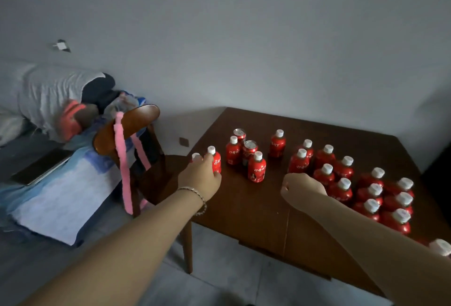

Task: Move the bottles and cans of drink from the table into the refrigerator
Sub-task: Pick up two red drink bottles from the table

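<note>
**Two bottles (216, 162) gripped at the left edge of the table (256, 208)**

The left arm is stretched forward. The left hand (200, 178) is seen from the back, its fingers curled round two bottles stood side by side at the table's left edge. One is shown nearly whole to the right of the knuckles. Of the other, only the white cap (196, 156) is seen above the fingers. A bracelet (195, 194) is worn on that wrist.

The right arm is extended across the table's near edge. The right hand (302, 189) is held clenched in a fist over the table's middle, just beside the nearest bottles of a large group. Nothing is seen in it, though its palm side is hidden.

Every bottle is small, wrapped in a red label with white script, and topped by a white cap. All are stood upright. Toward the table's far left, a small group (256, 166) of two bottles and two red cans (249, 150) is set close together, with a lone bottle (277, 144) just to its right. The large group (340, 189) is packed in rough rows over the table's right half, down to the near-right corner.

A wooden chair (131, 125) with a pink strip (123, 159) draped over its back is placed just off the table's left side.
</note>
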Demonstrator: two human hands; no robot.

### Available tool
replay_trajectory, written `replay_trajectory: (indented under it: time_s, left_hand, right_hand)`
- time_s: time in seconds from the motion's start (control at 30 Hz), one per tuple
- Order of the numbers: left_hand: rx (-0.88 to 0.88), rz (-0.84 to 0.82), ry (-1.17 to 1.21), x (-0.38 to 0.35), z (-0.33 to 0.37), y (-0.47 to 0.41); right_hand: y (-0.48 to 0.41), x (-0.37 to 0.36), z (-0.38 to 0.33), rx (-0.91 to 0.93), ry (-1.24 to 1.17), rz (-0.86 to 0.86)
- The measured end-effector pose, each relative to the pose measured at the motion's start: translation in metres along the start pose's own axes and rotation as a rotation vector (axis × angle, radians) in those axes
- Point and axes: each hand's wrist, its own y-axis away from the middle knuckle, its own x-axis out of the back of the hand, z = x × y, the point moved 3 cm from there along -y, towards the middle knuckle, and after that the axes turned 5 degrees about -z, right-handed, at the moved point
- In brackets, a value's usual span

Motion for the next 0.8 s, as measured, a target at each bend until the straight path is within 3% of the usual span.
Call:
replay_trajectory:
  time_s: [0.2, 0.43, 0.6, 0.67, 0.8]
  left_hand:
    - [0.075, -0.022, -0.136, -0.041, -0.020, -0.130]
    - [0.231, -0.295, -0.305, -0.098, -0.069, -0.219]
    - [0.050, -0.375, -0.335, -0.132, -0.091, -0.247]
    - [0.015, -0.346, -0.344, -0.141, -0.097, -0.253]
    - [-0.114, -0.309, -0.290, -0.156, -0.103, -0.276]
  right_hand:
    - [-0.138, -0.006, -0.022, 0.004, 0.020, -0.020]
    - [-0.251, -0.034, -0.046, -0.124, -0.058, -0.101]
    - [-0.288, -0.068, -0.049, -0.224, -0.073, -0.154]
    - [-0.290, -0.075, -0.049, -0.241, -0.041, -0.093]
    - [-0.305, -0.074, -0.058, -0.146, 0.039, -0.024]
